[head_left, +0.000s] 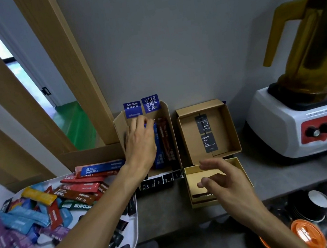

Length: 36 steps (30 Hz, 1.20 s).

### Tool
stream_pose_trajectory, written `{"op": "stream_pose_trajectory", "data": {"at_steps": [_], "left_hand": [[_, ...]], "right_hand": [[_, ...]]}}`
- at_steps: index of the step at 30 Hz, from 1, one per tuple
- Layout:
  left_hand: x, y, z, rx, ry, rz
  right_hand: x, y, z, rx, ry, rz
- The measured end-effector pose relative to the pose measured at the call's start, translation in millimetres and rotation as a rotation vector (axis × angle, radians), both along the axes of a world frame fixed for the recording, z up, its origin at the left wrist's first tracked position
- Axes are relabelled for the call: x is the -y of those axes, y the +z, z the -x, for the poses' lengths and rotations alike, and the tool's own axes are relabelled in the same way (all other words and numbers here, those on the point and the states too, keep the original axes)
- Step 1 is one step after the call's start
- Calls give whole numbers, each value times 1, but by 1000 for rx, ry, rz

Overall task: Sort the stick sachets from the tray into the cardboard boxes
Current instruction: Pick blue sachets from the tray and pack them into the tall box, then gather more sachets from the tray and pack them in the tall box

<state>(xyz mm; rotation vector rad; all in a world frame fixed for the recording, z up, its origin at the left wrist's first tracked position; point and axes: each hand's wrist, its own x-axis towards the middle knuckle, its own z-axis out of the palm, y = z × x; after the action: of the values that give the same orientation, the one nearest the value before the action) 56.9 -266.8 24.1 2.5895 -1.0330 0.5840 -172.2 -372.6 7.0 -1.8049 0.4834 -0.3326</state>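
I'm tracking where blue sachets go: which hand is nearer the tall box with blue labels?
Left. The left hand reaches inside the tall box, gripping a blue sachet; the right hand hovers apart, over the small near box to its right.

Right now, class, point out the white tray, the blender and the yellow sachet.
white tray (136, 227), head view, on its bare right rim.
blender (275, 128), head view, on its white base.
yellow sachet (38, 195), head view, on its middle.

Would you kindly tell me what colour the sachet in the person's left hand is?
Blue; the left hand holds the sachet, head view.
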Motion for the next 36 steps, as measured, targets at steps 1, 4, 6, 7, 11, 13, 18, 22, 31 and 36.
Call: {"op": "stream_pose_trajectory", "data": {"at_steps": [1,4,6,7,11,13,18,22,31,36], "left_hand": [[0,-1,-1,17,10,-25],[3,0,-3,67,33,-73],[4,1,-2,46,31,-72],[5,2,-1,23,23,-58],[-7,22,19,-74,-60,89],[-30,39,38,-113,-134,181],[-134,54,69,-142,-64,326],[-236,19,37,-238,286,264],[-374,-42,-6,-513,708,32],[-376,-50,6,-513,642,223]], "right_hand": [[0,0,-1,-1,1,0],[-2,-2,-3,-2,10,-2],[-4,-4,-7,-19,32,6],[-6,-5,-9,-27,51,11],[-16,-6,-22,-54,134,37],[-26,-4,-33,-78,174,71],[-85,9,-74,-59,304,216],[-149,14,-134,-32,466,408],[-274,-3,-261,-54,637,674],[-341,-3,-294,-152,696,640]]}}
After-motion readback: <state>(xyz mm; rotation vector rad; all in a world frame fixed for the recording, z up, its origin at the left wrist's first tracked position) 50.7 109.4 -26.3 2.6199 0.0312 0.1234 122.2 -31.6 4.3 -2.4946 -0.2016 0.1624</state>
